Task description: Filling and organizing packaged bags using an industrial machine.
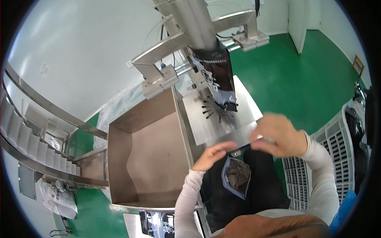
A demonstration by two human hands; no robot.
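Observation:
Above my lap, my right hand is raised with curled fingers, blurred by motion; whether it holds something small cannot be told. My left hand reaches to the near edge of a metal plate, fingers extended and nothing seen in it. An open pouch filled with dark, crumbly material stands between my thighs, just below the hands. Beyond them, a dark printed pouch hangs from the steel spout of a filling machine, over a slotted round metal part.
A deep steel bin lies left of the plate, with a bucket conveyor farther left. To my right stands a white plastic basket with dark pouches. More printed pouches lie at the bottom, near a blue plastic bag at the right.

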